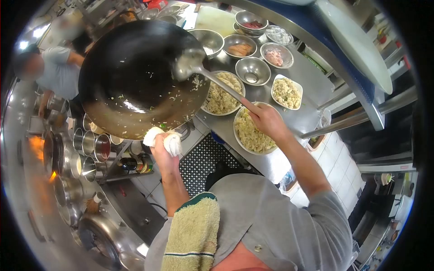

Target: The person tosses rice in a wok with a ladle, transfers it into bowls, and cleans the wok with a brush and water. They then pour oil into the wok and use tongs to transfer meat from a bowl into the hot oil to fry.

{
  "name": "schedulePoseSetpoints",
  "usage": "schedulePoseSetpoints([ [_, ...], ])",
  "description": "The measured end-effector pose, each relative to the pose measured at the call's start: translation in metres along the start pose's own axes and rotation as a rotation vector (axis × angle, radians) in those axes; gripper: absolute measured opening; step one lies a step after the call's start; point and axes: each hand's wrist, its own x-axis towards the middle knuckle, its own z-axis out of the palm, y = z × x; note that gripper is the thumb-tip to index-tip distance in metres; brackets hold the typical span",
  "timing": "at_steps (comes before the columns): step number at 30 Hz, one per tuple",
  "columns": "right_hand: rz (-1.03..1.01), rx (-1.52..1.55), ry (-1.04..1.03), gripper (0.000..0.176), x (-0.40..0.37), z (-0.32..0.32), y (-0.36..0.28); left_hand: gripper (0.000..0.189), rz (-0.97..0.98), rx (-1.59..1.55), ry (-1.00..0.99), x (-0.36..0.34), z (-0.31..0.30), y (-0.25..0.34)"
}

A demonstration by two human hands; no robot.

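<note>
With a folded white cloth around its rim, a large black wok is gripped by my left hand. The wok is tilted up, and bits of rice cling to its inside. My right hand is closed on the handle of a metal wok ladle, whose bowl is at the wok's right side. Below my right hand sits a plate of fried rice. Another plate of fried rice stands close by the wok, and a smaller square dish of fried rice lies farther right.
Several metal bowls stand on the steel counter, some with raw ingredients. A shelf with white plates overhangs the right. At left are pots, a flame and another person. A black perforated mat covers the floor.
</note>
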Motion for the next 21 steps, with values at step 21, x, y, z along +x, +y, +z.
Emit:
schedulePoseSetpoints([
  [21, 0.580, 1.888, -0.703, 0.035, -0.012, -0.057, -0.120, 0.019, -0.161, -0.282, 0.091, -0.099, -0.051, 0.048],
])
